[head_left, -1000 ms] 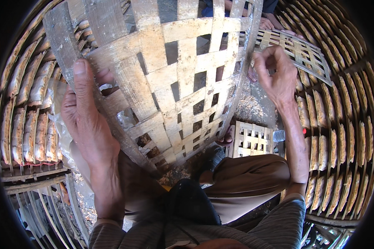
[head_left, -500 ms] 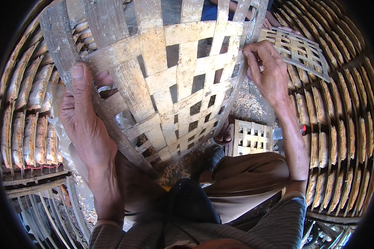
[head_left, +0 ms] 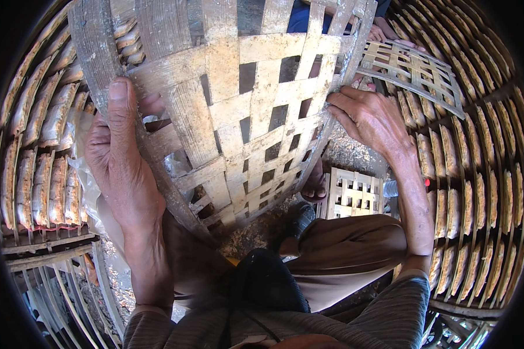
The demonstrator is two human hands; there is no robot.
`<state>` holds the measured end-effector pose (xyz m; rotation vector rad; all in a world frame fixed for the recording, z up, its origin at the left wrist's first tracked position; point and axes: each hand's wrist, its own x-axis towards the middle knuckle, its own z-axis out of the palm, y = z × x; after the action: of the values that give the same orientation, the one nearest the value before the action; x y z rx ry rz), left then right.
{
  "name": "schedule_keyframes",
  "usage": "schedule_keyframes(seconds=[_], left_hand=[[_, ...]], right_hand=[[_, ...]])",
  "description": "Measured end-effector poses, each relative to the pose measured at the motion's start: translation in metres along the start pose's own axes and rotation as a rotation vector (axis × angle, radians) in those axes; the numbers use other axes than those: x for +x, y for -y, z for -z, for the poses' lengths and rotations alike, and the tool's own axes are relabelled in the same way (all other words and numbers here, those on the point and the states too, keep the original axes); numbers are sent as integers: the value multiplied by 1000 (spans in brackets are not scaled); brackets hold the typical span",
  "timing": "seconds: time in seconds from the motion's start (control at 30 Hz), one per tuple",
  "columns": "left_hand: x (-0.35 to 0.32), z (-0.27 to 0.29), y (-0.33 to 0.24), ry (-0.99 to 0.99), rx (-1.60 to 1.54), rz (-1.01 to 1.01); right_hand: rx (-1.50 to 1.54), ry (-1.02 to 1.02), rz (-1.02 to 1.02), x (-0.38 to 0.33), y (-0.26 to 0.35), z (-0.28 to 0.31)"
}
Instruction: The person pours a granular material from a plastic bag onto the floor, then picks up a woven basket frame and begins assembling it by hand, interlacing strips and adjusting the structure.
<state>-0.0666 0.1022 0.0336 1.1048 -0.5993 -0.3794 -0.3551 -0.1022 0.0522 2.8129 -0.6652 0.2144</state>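
Note:
A large woven bamboo tray (head_left: 222, 64), made of flat pale strips with square gaps and grey edge strips, tilts up in front of me. My left hand (head_left: 125, 157) is closed on its left edge, thumb on the near face and fingers reaching behind. At the right edge, my right hand (head_left: 371, 119) has its fingers bent together, with the fingertips touching the rim. Dark specks and stains mark the strips. The tray's top runs out of view.
Racks with rows of pale, brown-edged slabs rise at the left (head_left: 58, 128) and right (head_left: 448, 209). A smaller bamboo lattice (head_left: 351, 198) lies by a bare foot (head_left: 315, 181). Another person's hand (head_left: 381, 30) is at a second lattice panel (head_left: 416, 65). A red-capped bottle (head_left: 391, 188) lies nearby.
My right hand has moved down along the tray's right edge and turned more sideways. The tray and my left hand have shifted slightly right.

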Motion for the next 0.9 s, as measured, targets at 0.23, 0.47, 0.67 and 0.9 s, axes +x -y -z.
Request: schedule_keyframes(seconds=[0.23, 0.47, 0.67, 0.9], left_hand=[[0, -1, -2, -36, -8, 37], [2, -1, -4, -58, 15, 10], [2, 2, -6, -41, 42, 24], [4, -2, -5, -75, -22, 47]], right_hand=[[-25, -60, 31, 3, 0, -6], [420, -207, -124, -5, -10, -12], [540, -182, -147, -1, 3, -20], [844, -143, -342, 2, 2, -21]])
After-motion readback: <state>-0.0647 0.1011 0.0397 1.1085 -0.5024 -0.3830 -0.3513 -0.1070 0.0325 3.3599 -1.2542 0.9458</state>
